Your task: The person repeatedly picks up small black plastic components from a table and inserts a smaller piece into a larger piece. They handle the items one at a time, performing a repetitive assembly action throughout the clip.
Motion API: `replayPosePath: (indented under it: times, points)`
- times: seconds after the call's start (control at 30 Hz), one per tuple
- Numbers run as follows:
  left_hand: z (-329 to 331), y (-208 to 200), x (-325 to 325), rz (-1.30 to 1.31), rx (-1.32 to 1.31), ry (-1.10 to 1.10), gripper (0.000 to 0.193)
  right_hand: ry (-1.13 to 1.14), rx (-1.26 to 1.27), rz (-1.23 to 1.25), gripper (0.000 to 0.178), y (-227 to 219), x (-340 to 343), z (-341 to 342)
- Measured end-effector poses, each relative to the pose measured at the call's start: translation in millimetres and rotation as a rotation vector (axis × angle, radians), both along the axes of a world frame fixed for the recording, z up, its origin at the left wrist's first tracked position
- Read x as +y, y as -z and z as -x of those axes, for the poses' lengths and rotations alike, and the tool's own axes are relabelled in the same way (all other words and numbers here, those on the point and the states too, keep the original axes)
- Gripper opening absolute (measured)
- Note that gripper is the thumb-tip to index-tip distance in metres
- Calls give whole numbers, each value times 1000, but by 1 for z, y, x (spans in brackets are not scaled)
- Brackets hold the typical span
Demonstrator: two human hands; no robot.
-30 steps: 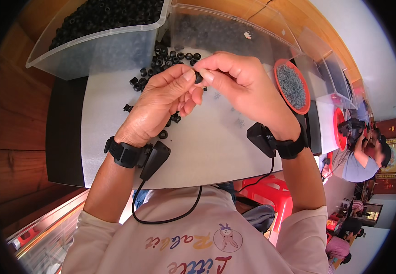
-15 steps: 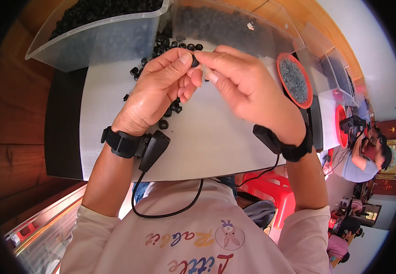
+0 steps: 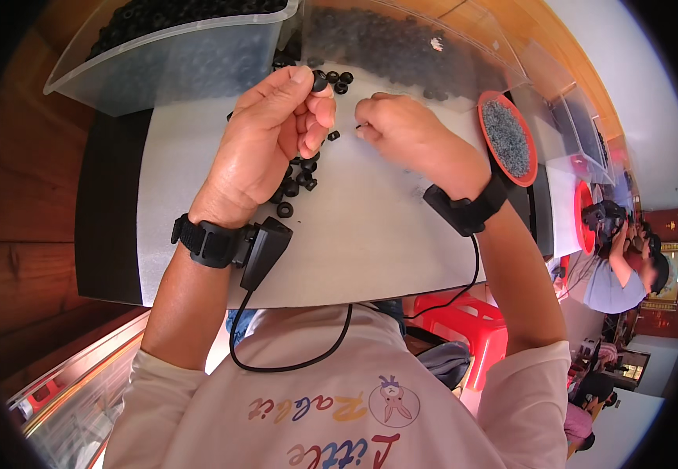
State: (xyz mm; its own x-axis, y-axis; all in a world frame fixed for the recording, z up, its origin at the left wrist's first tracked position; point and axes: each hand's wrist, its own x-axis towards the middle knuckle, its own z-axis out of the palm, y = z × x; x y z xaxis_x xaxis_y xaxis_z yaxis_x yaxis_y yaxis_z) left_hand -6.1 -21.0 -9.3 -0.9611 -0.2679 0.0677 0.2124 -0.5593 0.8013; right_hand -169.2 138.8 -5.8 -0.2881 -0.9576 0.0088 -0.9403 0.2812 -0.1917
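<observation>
My left hand (image 3: 254, 144) pinches a small black round cap (image 3: 320, 80) between thumb and index finger, with the other fingers curled below. To its right, my right hand (image 3: 417, 142) is closed above the white table surface (image 3: 354, 234), apart from the left. A dark speck shows at its fingertips, too small and too covered to name. Between the hands lies a small black piece (image 3: 333, 136). Several loose black ring-shaped pieces (image 3: 285, 209) lie beside my left wrist, and more black pieces (image 3: 346, 77) lie beyond the left fingertips.
A clear plastic bin (image 3: 175, 66) heaped with black pieces stands at the far left; a second clear bin (image 3: 401, 51) is beside it. At the right sits an orange-rimmed bowl (image 3: 533, 160) of small grey bits. Cables hang from both wrist devices. Other people are at the far right.
My hands have separated: the left, holding the black cap, moved slightly up and left. The right came away from the cap and closed lower down.
</observation>
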Motion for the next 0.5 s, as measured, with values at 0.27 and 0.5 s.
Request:
replayPosePath:
  times: [0.27, 0.5]
  points:
    - [0, -2, 3, 36, -33, 15, 33, 52, -42, -45, 18, -11, -6, -22]
    - [-1, -3, 3, 46, -34, 41, 32, -45, -227, 225, 15, -28, 6, -17]
